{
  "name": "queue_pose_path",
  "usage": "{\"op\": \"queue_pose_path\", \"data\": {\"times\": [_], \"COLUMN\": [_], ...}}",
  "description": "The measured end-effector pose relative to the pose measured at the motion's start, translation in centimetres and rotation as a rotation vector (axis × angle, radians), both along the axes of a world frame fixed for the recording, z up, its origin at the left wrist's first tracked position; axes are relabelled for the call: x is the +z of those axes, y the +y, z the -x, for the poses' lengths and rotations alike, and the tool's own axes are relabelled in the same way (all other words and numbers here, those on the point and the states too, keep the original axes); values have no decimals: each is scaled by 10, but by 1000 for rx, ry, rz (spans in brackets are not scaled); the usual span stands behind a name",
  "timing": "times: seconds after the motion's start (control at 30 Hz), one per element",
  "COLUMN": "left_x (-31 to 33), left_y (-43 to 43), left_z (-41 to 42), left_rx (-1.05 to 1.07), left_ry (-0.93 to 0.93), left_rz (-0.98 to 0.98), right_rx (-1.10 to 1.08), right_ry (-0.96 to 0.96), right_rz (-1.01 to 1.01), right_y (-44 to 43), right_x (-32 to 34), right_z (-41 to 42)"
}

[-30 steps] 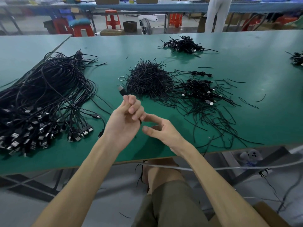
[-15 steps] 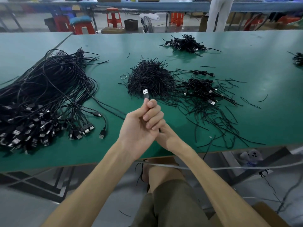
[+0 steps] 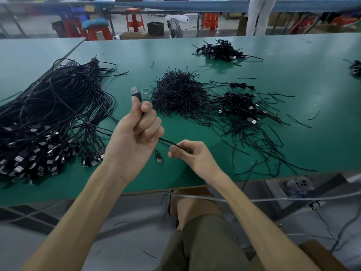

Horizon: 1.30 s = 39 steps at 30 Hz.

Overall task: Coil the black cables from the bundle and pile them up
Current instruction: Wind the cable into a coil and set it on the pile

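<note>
A big bundle of loose black USB cables (image 3: 52, 114) spreads over the left of the green table (image 3: 293, 61). My left hand (image 3: 134, 137) grips one black cable (image 3: 168, 142); its USB plug (image 3: 135, 93) sticks up above my thumb. That cable runs from my left fist to my right hand (image 3: 191, 156), which pinches it between thumb and fingers just above the table. A small plug (image 3: 158, 157) lies below the hands. A pile of coiled cables (image 3: 240, 103) sits to the right of centre.
A heap of short black twist ties (image 3: 179, 92) lies mid-table, with loose ties scattered to the right. Another coiled pile (image 3: 218, 49) sits at the back and one (image 3: 355, 68) at the right edge. A small ring (image 3: 146, 91) lies by the ties. A person in white stands behind.
My left hand moved left with the plug. My right hand came out from behind it and moved right, now pinching the cable that spans the two hands.
</note>
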State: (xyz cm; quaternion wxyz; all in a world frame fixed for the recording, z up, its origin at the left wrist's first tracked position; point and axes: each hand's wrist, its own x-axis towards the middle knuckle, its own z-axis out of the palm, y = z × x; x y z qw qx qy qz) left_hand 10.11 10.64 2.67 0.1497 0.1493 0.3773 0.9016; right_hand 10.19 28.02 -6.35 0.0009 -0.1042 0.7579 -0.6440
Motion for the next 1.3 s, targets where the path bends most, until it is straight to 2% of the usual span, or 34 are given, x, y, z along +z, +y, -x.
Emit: {"op": "queue_pose_path", "data": {"times": [0.3,0.43,0.5,0.57,0.63,0.73,0.8,0.83,0.93,1.0,1.17,1.23,1.3], "left_x": [2,3,1,-2,-8,-21,-28,-32,-44,-49,-50,-50,-52], "left_y": [-2,-2,-8,-15,-16,-13,-12,-12,-11,-11,-14,-13,-12], "left_z": [-1,1,2,3,5,10,13,13,11,11,13,13,14], "left_rx": [26,25,4,-18,-66,-141,-97,-53,103,193,396,395,309], "left_ry": [-4,58,139,312,507,576,650,723,969,1048,1060,1058,1029], "left_rz": [22,82,172,473,939,1527,1785,1853,1806,1738,1688,1690,1719], "right_rx": [31,16,3,-18,-43,-38,-47,-49,-36,-29,-31,-12,5], "right_ry": [1,10,8,0,15,65,71,64,33,19,40,32,11], "right_rz": [-4,-5,-25,-40,-47,-90,-142,-146,-83,-39,-25,-19,32], "right_y": [0,1,1,0,2,2,0,-1,0,2,1,2,4], "right_x": [-1,-2,-3,-2,-2,0,1,2,2,1,1,1,1], "right_z": [0,2,3,5,4,0,-1,-1,0,0,1,2,1]}}
